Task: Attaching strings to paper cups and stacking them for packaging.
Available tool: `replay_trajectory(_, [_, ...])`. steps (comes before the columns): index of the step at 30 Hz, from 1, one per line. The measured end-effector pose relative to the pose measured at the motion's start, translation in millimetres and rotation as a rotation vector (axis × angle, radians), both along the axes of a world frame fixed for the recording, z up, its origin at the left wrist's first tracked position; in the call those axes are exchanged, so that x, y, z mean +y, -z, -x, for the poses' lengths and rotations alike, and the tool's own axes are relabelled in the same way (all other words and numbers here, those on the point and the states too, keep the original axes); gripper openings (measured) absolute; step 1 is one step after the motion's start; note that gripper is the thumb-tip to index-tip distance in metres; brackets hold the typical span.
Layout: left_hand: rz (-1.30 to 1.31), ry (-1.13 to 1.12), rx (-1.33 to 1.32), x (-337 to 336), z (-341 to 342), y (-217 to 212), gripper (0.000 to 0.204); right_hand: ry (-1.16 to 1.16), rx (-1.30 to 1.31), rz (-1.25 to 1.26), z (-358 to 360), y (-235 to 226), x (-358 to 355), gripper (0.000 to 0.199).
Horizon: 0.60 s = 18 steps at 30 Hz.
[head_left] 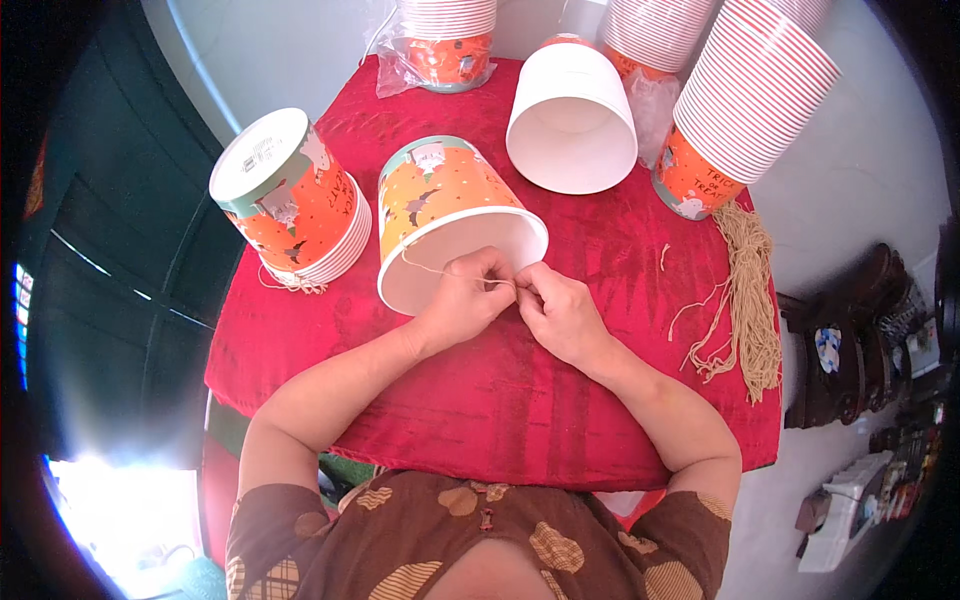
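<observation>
From the left hand [470, 292], thin string [422, 267] runs to an orange tub [450, 200] beyond.

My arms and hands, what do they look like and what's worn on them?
The left hand and right hand wear no gloves, and no watch or bracelet shows at the wrists. The left sleeve and right sleeve are short and brown, with tan patterned patches, some striped.

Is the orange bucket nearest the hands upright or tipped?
Tipped: the orange bucket lies on its side on the red cloth, its open white mouth facing the person, with the left hand before it.
</observation>
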<state>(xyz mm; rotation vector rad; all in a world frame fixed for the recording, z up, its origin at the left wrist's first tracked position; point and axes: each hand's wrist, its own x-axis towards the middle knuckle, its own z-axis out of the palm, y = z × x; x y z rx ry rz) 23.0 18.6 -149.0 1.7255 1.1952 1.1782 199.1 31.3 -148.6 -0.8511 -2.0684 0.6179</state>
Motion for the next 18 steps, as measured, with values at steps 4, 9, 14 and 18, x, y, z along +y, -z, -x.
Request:
replay_trajectory(4, [0.119, 0.004, -0.074, 1, 3, 0, 0.005, -0.003, -0.056, 0.045, -2, 2, 0, 0.012])
replay_trajectory(9, [0.292, 0.052, -0.2, 2, 5, -7, 0.005, -0.018, -0.046, 0.036, -2, 4, 0, 0.017])
replay_trajectory(14, [0.367, 0.073, -0.152, 4, 10, -14, 0.007, -0.057, -0.137, 0.105, -4, -7, -1, 0.022])
replay_trajectory(18, [0.38, 0.081, -0.221, 3, 9, -10, 0.007, -0.01, -0.038, 0.028, 0, -1, -2, 0.018])
